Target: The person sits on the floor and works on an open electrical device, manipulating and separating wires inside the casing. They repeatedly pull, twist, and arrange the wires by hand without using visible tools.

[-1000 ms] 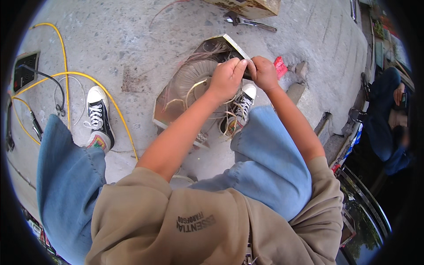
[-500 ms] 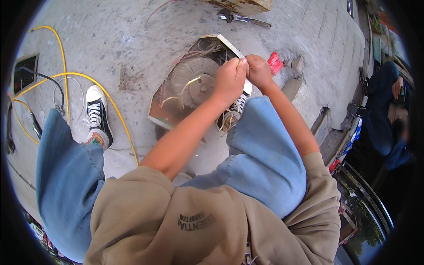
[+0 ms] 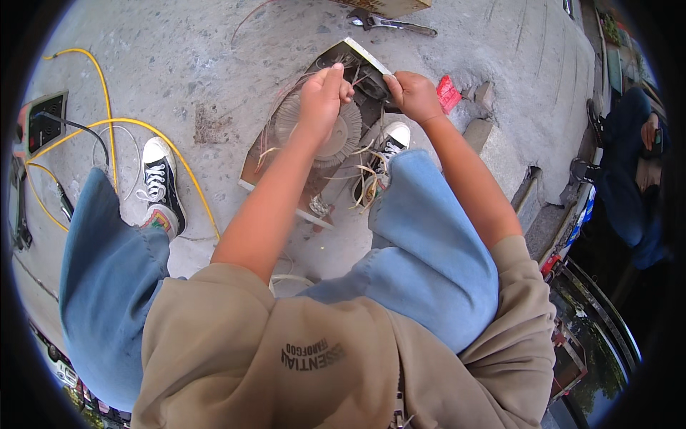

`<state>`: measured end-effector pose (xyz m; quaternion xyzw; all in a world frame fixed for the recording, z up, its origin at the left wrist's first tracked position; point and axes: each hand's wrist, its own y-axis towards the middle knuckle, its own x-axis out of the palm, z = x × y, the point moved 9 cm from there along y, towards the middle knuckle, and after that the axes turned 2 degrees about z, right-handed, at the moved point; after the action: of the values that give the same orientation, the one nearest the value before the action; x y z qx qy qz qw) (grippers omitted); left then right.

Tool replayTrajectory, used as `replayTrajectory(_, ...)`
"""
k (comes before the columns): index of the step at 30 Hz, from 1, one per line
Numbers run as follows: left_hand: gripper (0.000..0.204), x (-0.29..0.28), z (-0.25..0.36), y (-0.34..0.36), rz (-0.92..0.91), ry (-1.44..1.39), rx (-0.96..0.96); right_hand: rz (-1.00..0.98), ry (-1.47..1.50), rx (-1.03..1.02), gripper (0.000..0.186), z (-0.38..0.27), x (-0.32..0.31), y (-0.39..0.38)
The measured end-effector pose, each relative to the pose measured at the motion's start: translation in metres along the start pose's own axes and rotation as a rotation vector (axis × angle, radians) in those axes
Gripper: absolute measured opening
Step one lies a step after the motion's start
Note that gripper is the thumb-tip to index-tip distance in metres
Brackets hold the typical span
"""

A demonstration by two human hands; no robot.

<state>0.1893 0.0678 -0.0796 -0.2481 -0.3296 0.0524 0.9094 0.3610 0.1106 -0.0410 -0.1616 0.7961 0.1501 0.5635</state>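
Between my feet stands an angular metal casing (image 3: 368,56) with a round finned fan wheel (image 3: 348,132) inside. My right hand (image 3: 414,96) is closed on the casing's upper right edge, thumb on top. My left hand (image 3: 323,104) is closed in front of the fan wheel; what its fingers pinch, if anything, is hidden. Thin reddish wires run along the casing's left side and close to the left hand. A bundle of loose pale wires (image 3: 373,179) hangs by my right shoe, its bare ends spread out. A crumpled silvery piece (image 3: 319,206) shows at the casing's lower edge.
An adjustable wrench (image 3: 393,24) lies on the concrete beyond the casing, near a rusty box (image 3: 389,7). A red wrapper (image 3: 448,94) and broken concrete lie at right. Yellow cable (image 3: 187,171) loops around my left shoe. Another person (image 3: 629,171) sits at far right.
My left hand has moved left, away from my right hand, which stays at the casing's edge. The casing has shifted and tilted a little, baring more of the wires and lower edge.
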Motion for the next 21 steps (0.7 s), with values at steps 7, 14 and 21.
replayTrajectory(7,0.020,-0.038,0.016,0.021,0.319,0.483,-0.140,-0.044,0.023,0.062,0.040,-0.001,-0.001,0.001)
replayTrajectory(14,0.021,-0.019,0.022,0.030,0.192,1.278,0.265,-0.077,0.027,0.056,0.039,0.002,0.001,0.002)
replayTrajectory(21,0.017,-0.023,0.030,0.037,0.167,1.268,0.324,-0.113,0.031,0.062,0.037,-0.004,-0.001,0.003)
